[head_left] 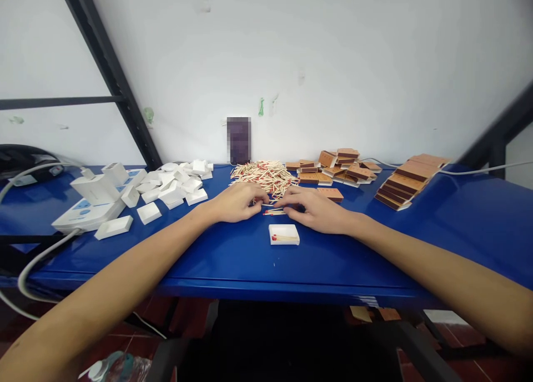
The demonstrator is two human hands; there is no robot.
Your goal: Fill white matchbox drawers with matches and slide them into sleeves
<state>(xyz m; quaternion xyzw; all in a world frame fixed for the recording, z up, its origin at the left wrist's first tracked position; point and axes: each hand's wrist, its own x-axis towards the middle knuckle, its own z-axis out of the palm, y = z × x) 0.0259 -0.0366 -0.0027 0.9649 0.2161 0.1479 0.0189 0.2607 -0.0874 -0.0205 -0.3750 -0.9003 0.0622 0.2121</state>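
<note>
A large heap of red-tipped matches (pixel 264 174) lies at the back middle of the blue table. At its front left edge is my left hand (pixel 242 201), fingers bent together; whatever lies between the fingertips is too small to make out. My right hand (pixel 312 207) is at the front right edge of the heap, its thumb and index finger apart, fingertips touching a few loose matches (pixel 272 212). Nearer the front edge sits a white matchbox tray (pixel 283 228) with a few matches lying in it, touched by neither hand.
Many white trays (pixel 172 185) lie at left beside a white power strip (pixel 89 212) with cables. Orange-brown matchbox sleeves (pixel 343 165) are piled right of the heap, and a leaning stack of sleeves (pixel 410 179) stands further right. A dark pixelated object (pixel 239 140) stands against the wall.
</note>
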